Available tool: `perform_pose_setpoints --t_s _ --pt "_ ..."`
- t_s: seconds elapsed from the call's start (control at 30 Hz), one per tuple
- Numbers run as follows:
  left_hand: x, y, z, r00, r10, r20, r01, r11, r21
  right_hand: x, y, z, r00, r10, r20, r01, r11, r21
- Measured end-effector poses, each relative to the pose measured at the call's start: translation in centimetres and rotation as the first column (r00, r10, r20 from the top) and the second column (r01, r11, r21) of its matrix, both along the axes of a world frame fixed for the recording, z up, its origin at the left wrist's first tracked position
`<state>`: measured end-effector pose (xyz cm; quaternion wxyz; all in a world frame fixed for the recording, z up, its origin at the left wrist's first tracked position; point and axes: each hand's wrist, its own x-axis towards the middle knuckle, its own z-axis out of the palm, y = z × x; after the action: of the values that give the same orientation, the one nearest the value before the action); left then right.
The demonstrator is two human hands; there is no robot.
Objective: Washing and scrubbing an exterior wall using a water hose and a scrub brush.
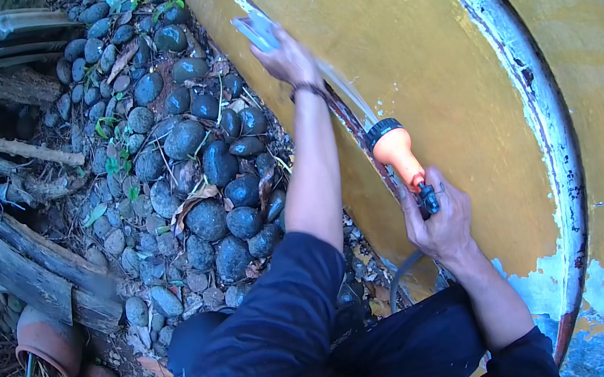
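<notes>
My right hand [443, 220] grips an orange hose spray nozzle [394, 148] with a black head, by its narrow end. Water [350, 90] streams from it up and left along a yellow painted surface [417, 44], which looks like a boat hull. Farther up, my left hand [287, 58] is closed around a flat, pale blue thing [257, 32], blurred, whose kind I cannot make out. It lies against or close to a narrow raised strip [343, 111] with worn paint, running along the yellow surface.
Wet, dark rounded stones [208, 219] cover the ground left of the yellow surface. Logs [26, 240] and clay pots [49, 339] lie at the far left. A thick blue-white ridge [546, 110] with peeling paint curves down the right. A grey hose [403, 275] bends below my right hand.
</notes>
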<state>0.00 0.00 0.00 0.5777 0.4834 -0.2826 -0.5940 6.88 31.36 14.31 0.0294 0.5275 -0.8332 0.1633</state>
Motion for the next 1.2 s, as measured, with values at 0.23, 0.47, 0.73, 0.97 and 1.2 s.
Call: perform_pose_setpoints --t_s 0.23,0.47,0.73,0.97,1.2 --pt "1.0 7.0 -2.3 0.991 -0.022 -0.134 -0.003 0.984 -0.180 -0.1 0.2 0.4 0.995 0.090 0.035 -0.083 0.985 -0.152" --pt "-1.2 4.8 -5.3 0.885 0.047 -0.463 -0.083 0.995 -0.056 0.4 0.6 0.1 0.974 0.224 -0.039 -0.227 0.941 -0.251" --pt "0.5 4.3 -7.7 0.965 0.027 -0.262 -0.083 0.976 -0.203 0.9 0.4 1.7 0.988 0.155 0.005 -0.155 0.988 0.003" --pt "-0.5 0.2 -4.4 0.986 0.106 -0.131 -0.153 0.891 -0.427 1.4 1.3 1.4 0.961 0.277 -0.017 -0.277 0.955 -0.103" --pt "-0.3 3.5 -5.2 0.944 0.019 -0.329 -0.021 1.000 -0.004 1.1 1.5 1.5 0.975 0.218 -0.053 -0.223 0.965 -0.138"
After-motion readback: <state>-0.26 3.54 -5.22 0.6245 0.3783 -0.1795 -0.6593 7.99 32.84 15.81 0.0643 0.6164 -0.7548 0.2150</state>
